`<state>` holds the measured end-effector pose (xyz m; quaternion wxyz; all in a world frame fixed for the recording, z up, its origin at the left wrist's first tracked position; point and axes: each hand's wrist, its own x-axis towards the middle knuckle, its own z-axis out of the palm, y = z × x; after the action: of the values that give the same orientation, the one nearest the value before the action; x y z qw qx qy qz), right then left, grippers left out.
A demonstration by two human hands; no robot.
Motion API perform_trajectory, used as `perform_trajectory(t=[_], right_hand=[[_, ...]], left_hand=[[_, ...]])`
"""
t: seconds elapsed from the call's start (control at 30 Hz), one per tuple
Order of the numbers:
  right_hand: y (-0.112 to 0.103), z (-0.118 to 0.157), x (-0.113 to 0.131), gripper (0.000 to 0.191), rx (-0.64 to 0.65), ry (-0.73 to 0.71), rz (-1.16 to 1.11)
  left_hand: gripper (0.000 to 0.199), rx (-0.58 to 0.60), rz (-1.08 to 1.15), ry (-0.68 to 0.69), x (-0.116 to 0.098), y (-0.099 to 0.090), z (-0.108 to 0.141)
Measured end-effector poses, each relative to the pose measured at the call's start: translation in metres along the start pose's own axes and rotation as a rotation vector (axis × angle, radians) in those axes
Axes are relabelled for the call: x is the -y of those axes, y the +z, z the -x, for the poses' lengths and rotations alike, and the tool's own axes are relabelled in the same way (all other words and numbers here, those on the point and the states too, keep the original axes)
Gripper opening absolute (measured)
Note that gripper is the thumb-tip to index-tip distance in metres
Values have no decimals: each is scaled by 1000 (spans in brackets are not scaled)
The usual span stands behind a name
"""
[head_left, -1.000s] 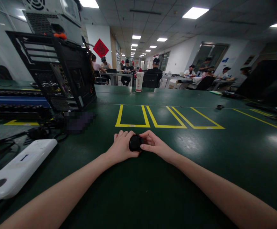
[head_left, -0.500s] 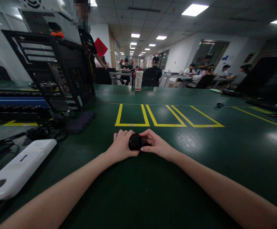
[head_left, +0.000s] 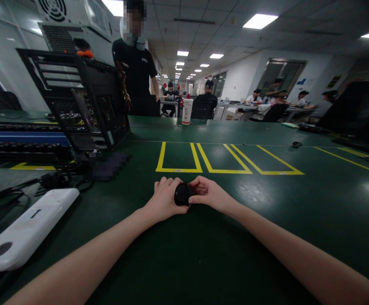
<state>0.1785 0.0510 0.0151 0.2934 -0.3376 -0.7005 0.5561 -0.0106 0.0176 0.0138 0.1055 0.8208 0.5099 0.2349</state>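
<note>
A small black rounded case [head_left: 181, 195] is held between my two hands, low over the green tabletop, in front of the yellow tape outlines. My left hand [head_left: 165, 197] is wrapped round its left side, fingers over the far edge and thumb along the near edge. On the other side, my right hand [head_left: 208, 192] grips the case's right edge with thumb and curled fingertips. A dark seam or raised edge shows on that right side. The fingers hide part of the case, and whether it is open cannot be made out.
Yellow tape outlines [head_left: 178, 170] mark the green table [head_left: 203, 254]. A white power strip-like device [head_left: 28, 228] and dark cables [head_left: 52, 178] lie left. Behind them stands an open computer case [head_left: 102, 106]. A white cup [head_left: 187, 112] is at the far edge; a person [head_left: 136, 72] stands beyond.
The view has shifted slightly, so the table and hands sit a little lower and further right. Both hands keep their hold on the case. The standing person shows more fully.
</note>
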Motion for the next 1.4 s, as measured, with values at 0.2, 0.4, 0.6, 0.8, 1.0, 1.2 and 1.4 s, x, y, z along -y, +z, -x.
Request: perform_trajectory(t=[0.2, 0.4, 0.6, 0.8, 1.0, 1.2, 1.4], right_hand=[[3, -2, -1, 36, -5, 77, -91], [1, -1, 5, 38, 15, 133, -118], [7, 4, 3, 31, 22, 42, -97], [15, 11, -3, 29, -34, -47, -37], [17, 9, -1, 25, -75, -1, -81], [14, 5, -5, 27, -56, 2, -84], [14, 7, -5, 30, -45, -88, -122]], left_hand=[[49, -45, -48, 17, 1, 5, 0], [48, -45, -80, 19, -3, 3, 0], [46, 3, -40, 8, -7, -3, 0], [45, 5, -22, -11, -5, -1, -1], [45, 10, 14, -9, -4, -1, -2], [45, 19, 19, -21, -6, -4, -2], [43, -10, -3, -22, -2, 2, -3]])
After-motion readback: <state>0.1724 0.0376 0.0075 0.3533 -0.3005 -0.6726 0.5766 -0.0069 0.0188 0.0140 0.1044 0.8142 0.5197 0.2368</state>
